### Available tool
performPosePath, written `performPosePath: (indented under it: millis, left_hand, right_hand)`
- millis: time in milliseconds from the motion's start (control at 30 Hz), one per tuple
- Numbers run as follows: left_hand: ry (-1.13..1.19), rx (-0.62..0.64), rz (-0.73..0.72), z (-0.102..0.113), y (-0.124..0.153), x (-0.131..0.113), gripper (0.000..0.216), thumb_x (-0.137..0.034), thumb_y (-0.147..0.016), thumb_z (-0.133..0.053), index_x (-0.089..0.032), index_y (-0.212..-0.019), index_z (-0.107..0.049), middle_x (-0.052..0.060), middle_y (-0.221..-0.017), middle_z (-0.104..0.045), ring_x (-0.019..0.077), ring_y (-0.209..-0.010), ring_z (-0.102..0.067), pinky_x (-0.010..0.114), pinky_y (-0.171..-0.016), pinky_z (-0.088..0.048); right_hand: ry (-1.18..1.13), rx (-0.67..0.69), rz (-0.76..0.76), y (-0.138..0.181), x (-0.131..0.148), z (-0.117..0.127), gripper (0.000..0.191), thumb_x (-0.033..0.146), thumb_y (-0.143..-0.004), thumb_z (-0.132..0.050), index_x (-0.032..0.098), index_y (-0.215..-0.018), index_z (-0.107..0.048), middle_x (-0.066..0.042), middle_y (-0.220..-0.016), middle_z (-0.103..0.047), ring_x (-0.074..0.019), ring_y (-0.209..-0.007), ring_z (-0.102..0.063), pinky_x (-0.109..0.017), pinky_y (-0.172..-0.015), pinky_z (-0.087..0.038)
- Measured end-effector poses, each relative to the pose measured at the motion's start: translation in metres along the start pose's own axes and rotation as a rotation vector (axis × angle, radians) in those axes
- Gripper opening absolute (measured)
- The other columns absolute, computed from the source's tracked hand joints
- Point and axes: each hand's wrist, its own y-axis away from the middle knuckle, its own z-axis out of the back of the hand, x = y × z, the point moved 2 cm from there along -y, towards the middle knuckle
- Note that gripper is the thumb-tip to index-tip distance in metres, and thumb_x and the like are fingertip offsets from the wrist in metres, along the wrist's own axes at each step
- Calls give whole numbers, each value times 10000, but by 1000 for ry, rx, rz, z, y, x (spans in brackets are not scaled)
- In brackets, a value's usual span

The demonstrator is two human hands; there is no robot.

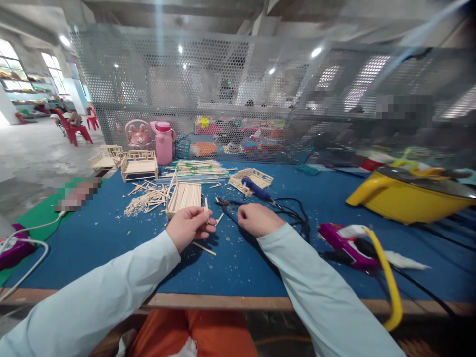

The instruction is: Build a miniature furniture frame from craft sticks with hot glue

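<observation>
My left hand (191,227) is closed, pinching a short wooden stick (207,204) upright between thumb and fingers. To its right, my right hand (259,219) is curled around the blue handles of a pair of pliers (231,213); its palm side is hidden. The plier jaws lie just beyond my left fingertips, apart from the stick. Behind my left hand stands a small frame of wooden sticks (185,196) with a slatted bed. Loose stick pieces (204,249) lie on the blue mat around both hands.
A blue glue gun (256,188) rests on another stick frame (266,177). Finished-looking stick models (139,165), cut scraps (147,201) and a pink flask (163,144) are at the left back. A yellow pot (401,196) and purple power strip (347,245) stand right. Perforated metal screen (238,94) behind.
</observation>
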Motion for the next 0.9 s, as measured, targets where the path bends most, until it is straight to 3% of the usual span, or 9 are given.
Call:
performPosePath:
  millis: [100, 200, 333, 500, 600, 700, 900]
  left_hand:
    - [-5, 2, -23, 0, 0, 0, 108, -210, -740, -642, -117, -728, -587, 25, -638, -639, 64, -493, -585, 132, -412, -442]
    - [-23, 21, -35, 1, 0, 1, 149, -240, -714, -668, -118, -727, -584, 20, -636, -632, 64, -478, -575, 133, -394, -423]
    - [-65, 48, -59, 1, 0, 2, 236, -304, -655, -710, -120, -736, -586, 22, -654, -633, 66, -473, -564, 136, -385, -398]
    - [-103, 60, -112, -1, 0, 3, 343, -391, -579, -735, -129, -727, -571, 13, -651, -626, 69, -466, -551, 147, -384, -372]
    - [-132, 62, -132, -2, 1, 4, 400, -436, -543, -738, -130, -738, -569, 15, -655, -628, 76, -472, -551, 157, -390, -371]
    - [-149, 54, -141, -2, 2, 3, 439, -463, -517, -739, -132, -748, -568, 16, -664, -626, 79, -485, -552, 158, -396, -367]
    - [-138, 6, -213, -1, 3, -1, 421, -490, -560, -705, -149, -751, -548, 15, -690, -619, 86, -533, -551, 159, -419, -361]
  right_hand:
    - [6, -36, -16, 1, 2, 1, 189, 307, -766, -472, 194, -826, -611, -62, -811, -663, -177, -720, -592, -254, -556, -321]
    - [62, 15, -3, 1, 2, -2, 261, 419, -700, -564, 205, -837, -622, -65, -837, -675, -213, -764, -612, -264, -560, -346]
    - [110, 7, -25, 3, 5, -2, 153, 274, -712, -546, 176, -744, -658, -112, -855, -683, -244, -828, -628, -283, -601, -379]
    - [98, -77, -66, 8, 7, 6, 272, 281, -804, -428, 146, -821, -663, -155, -894, -678, -247, -842, -634, -297, -629, -405]
    - [89, -57, -32, 8, 6, 3, 237, 356, -755, -537, 172, -853, -650, -124, -889, -684, -248, -849, -636, -297, -641, -419]
    - [96, -38, -7, 7, 7, -2, 128, 256, -720, -588, 165, -785, -650, -127, -883, -688, -260, -870, -637, -301, -657, -425]
    - [113, -151, -33, 10, 12, 2, 239, 170, -849, -366, 115, -939, -581, -169, -849, -681, -259, -805, -652, -305, -611, -412]
